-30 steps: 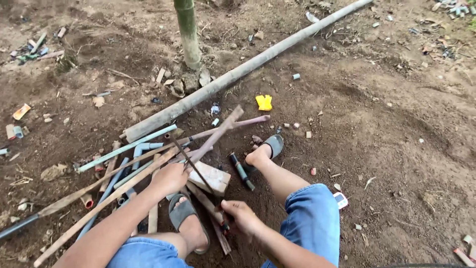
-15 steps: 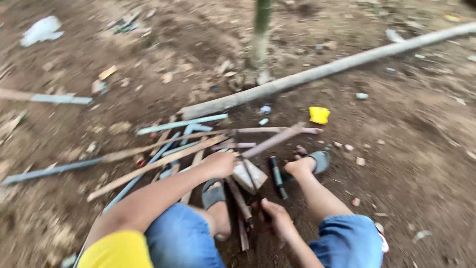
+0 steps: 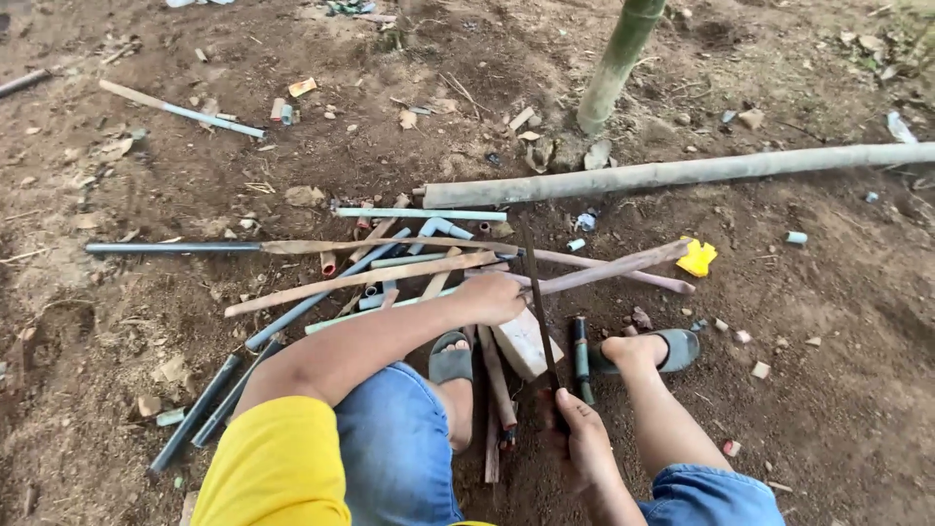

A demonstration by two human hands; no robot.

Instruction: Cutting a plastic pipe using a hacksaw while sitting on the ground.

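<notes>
I squat on bare soil over a pile of sticks and pipes. My left hand [image 3: 495, 296] presses down on a long pinkish stick [image 3: 623, 265] that lies across a pale wood block [image 3: 524, 343]. My right hand [image 3: 575, 436] grips the handle of a thin dark saw blade [image 3: 539, 304], which runs from my hand up across the stick beside my left hand. My feet, in grey sandals [image 3: 452, 360], rest on either side of the block.
A thick pale pole [image 3: 682, 173] lies across the ground behind the pile, near an upright green bamboo stem [image 3: 617, 60]. A yellow scrap [image 3: 697, 258] sits to the right. Dark pipes [image 3: 209, 409] and grey tubes [image 3: 321, 300] spread to the left among litter.
The view has swung left and tilted, so the pile now sits centre. My left hand stays on the stick; my right hand has slid toward me with the saw handle.
</notes>
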